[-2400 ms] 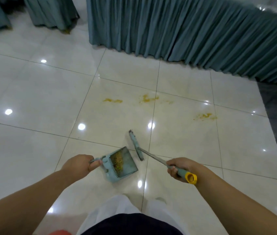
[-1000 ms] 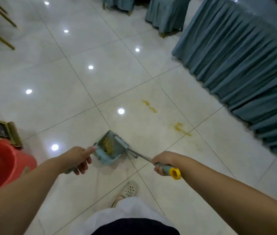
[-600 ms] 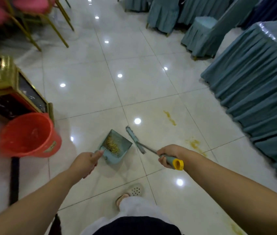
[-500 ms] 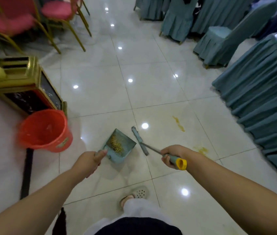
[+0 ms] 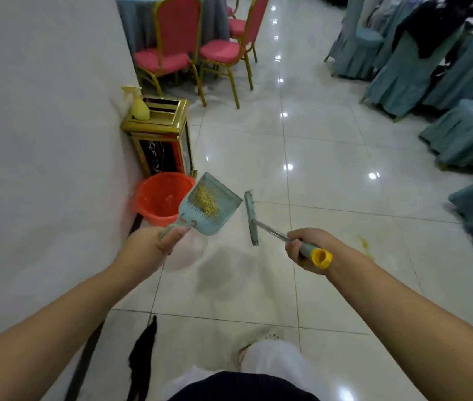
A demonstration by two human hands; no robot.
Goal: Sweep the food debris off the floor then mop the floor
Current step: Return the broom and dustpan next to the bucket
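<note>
- The left hand (image 5: 158, 244) is curled round the handle of the dustpan (image 5: 210, 208) and holds it in the air, its pan end pointing away from the person.
- Yellow debris (image 5: 206, 201) lies in the middle of the pan, behind the comb teeth.
- The pan's left edge overlaps the rim of a red bucket (image 5: 160, 198) in this view; whether they touch I cannot tell.
- The bucket stands on the floor (image 5: 330, 157) against the wall (image 5: 41, 140), just in front of a gold bin (image 5: 161, 137) with a spray bottle (image 5: 138, 105) on top.
- The right hand (image 5: 306, 248) grips the brush (image 5: 251, 217) by its handle near the yellow end cap; the brush head hangs just right of the pan, apart from it.
- A yellow stain (image 5: 364, 244) marks the tile to the right of that hand.
- Open tile runs ahead between the red chairs (image 5: 171, 53) at the far left and the covered chairs (image 5: 432, 70) along the right edge.
- A dark mop (image 5: 142, 357) lies by the wall at the near left.
</note>
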